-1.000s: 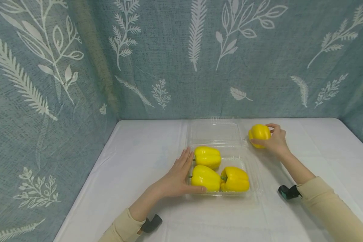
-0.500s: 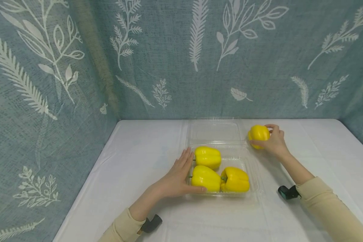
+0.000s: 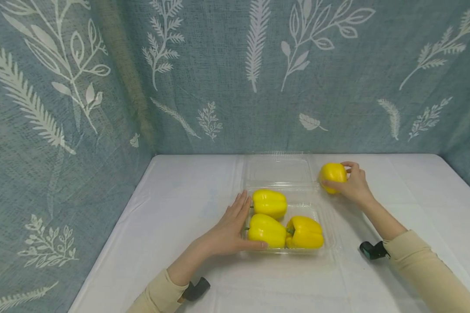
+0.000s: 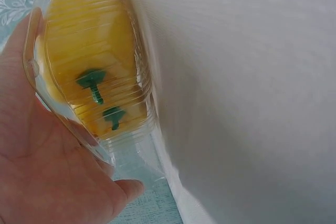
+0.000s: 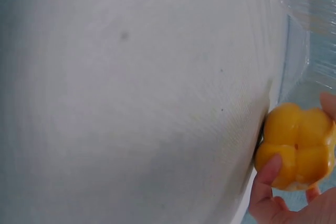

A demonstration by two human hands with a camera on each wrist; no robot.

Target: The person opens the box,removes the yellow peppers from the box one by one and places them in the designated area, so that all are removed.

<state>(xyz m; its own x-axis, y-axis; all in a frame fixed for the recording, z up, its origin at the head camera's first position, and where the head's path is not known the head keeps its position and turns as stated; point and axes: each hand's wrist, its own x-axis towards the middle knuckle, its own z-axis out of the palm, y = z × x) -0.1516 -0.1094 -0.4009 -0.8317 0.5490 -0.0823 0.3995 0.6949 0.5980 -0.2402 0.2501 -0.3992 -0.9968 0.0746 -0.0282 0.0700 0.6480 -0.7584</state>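
the table in front of you carries a white cloth. a clear clamshell tray lies directly on it, lid folded open flat on the cloth on the tray's far side. one loose yellow pepper sits at cloth level just beside the lid's right edge, whether resting or raised cannot be told.

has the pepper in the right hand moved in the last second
Yes, slightly. The pepper in the right hand has shifted left, closer to the open lid of the tray, which has stayed put on the table.
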